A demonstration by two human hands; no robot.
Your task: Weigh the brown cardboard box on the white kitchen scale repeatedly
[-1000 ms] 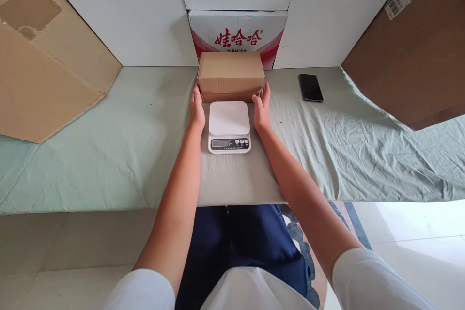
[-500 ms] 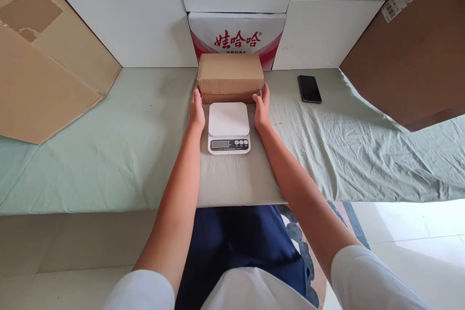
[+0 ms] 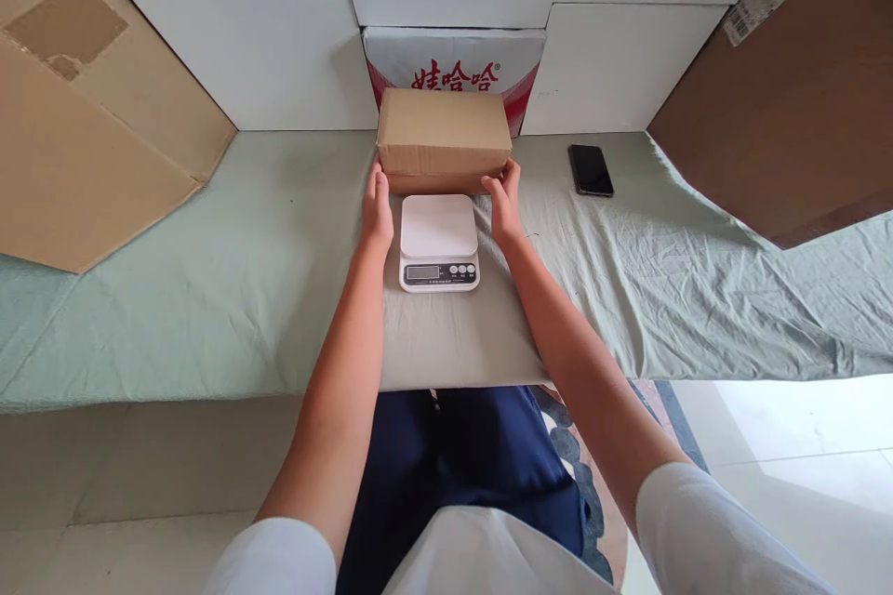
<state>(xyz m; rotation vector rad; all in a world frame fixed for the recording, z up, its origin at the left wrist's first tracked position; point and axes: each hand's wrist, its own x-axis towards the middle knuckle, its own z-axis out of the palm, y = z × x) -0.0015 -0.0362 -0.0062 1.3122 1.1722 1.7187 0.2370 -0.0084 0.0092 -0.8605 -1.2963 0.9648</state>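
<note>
A small brown cardboard box [image 3: 445, 125] is held between my two hands just behind the white kitchen scale [image 3: 439, 228]. My left hand [image 3: 378, 209] presses on the box's lower left end, its fingers partly hidden by the box. At the opposite end my right hand [image 3: 503, 200] grips the lower right corner, with the thumb on the front face. The scale lies between my wrists, its platform bare and its dark display and buttons facing me. Whether the box's underside touches the cloth cannot be made out.
A black phone [image 3: 590, 170] lies on the green cloth [image 3: 279, 297] to the right. Large cardboard panels [image 3: 104, 130] [image 3: 788, 102] stand at both sides. Behind the box are a printed white-and-red carton [image 3: 453, 46] and white panels [image 3: 258, 56]. The table's front edge is close to my body.
The box appears slightly higher and larger in view, covering more of the printed carton's lettering. Both hands keep their hold on its ends. The scale stays in place.
</note>
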